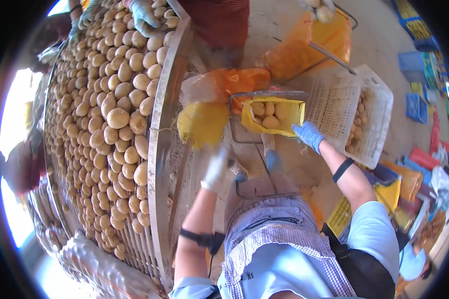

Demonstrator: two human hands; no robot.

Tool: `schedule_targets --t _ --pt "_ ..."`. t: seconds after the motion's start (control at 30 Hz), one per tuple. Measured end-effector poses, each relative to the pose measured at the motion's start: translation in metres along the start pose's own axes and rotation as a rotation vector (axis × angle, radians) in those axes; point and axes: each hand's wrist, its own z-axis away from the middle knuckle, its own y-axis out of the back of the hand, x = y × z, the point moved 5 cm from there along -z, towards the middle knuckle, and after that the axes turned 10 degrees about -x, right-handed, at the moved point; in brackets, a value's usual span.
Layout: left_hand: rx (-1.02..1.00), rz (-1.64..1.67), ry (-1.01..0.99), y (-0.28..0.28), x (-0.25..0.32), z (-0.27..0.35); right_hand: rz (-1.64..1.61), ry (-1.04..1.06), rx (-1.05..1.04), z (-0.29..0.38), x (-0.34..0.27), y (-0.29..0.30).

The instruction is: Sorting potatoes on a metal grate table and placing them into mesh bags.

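My right hand (309,136), in a blue glove, touches the lower right corner of a yellow mesh bag (301,110). That bag is spread open on a metal frame stand (230,108), with several potatoes (271,122) inside. My left hand (215,170), in a white glove and blurred, hangs beside the metal edge of the sorting table, just below a yellow bag (202,123) whose contents I cannot make out; whether it holds anything cannot be told. To the left, many potatoes (118,118) lie on the slatted sorting table (155,149).
White plastic crates (376,123), one with potatoes, stand right of the bag. An orange mesh bag (331,33) hangs on another frame at the top. Co-workers' gloved hands (144,15) reach over the table's far end. Filled sacks (97,265) lie lower left.
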Motion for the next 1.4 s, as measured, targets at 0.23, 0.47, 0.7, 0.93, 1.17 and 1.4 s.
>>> schedule_targets --t 0.23,0.47,0.7,0.93,1.17,1.4 --pt "-0.094 0.378 0.123 -0.043 0.119 -0.159 -0.102 -0.068 -0.063 -0.014 0.016 0.050" --pt "0.135 0.247 -0.209 -0.065 0.149 -0.162 -0.492 -0.043 -0.210 0.024 0.040 0.039" --pt "0.388 -0.104 -0.494 -0.057 0.187 -0.079 -0.625 0.110 -0.300 0.098 0.000 0.062" --pt "-0.213 -0.781 0.082 -0.195 0.141 -0.036 -0.741 0.337 -0.437 0.174 -0.055 0.122" --pt "-0.344 0.061 -0.368 -0.206 0.230 0.125 -0.911 0.472 -0.026 0.267 -0.068 0.226" --pt "-0.079 0.218 -1.033 -0.220 0.380 0.194 0.093 1.369 0.779 0.297 -0.143 0.320"
